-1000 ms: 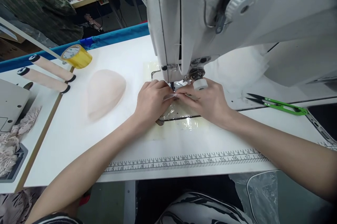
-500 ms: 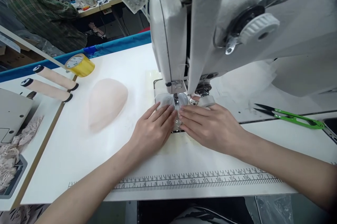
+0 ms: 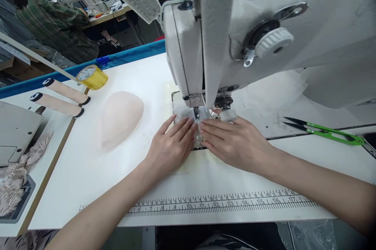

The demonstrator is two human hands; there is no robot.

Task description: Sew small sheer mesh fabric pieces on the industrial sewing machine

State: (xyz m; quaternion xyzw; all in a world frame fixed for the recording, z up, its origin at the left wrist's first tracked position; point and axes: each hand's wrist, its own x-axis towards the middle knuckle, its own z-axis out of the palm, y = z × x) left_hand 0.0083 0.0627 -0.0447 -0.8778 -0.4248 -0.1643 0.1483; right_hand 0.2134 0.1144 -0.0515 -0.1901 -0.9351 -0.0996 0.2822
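My left hand [image 3: 173, 142] lies flat on the sewing machine's bed, fingers stretched toward the presser foot [image 3: 196, 113]. From the other side my right hand [image 3: 235, 140] lies flat too, its fingertips almost meeting the left ones just in front of the foot. Both hands are open, palms down. A thin, whitish see-through piece [image 3: 184, 113] shows around the foot; most of it is hidden under my fingers, so I cannot tell its shape. Left of my hands a pale pink moulded cup [image 3: 122, 118] rests on the white table.
The sewing machine head [image 3: 188, 54] stands right above my hands. Green thread snips [image 3: 331, 132] lie at the right. At the left are a yellow tape roll [image 3: 92, 77], two thread spools [image 3: 57, 104] and lace fabric [image 3: 13, 187]. Behind sits a person in a plaid shirt [image 3: 53, 26].
My view has shifted slightly, so the machine head appears a little more to the left. Both hands keep nearly the same place by the presser foot.
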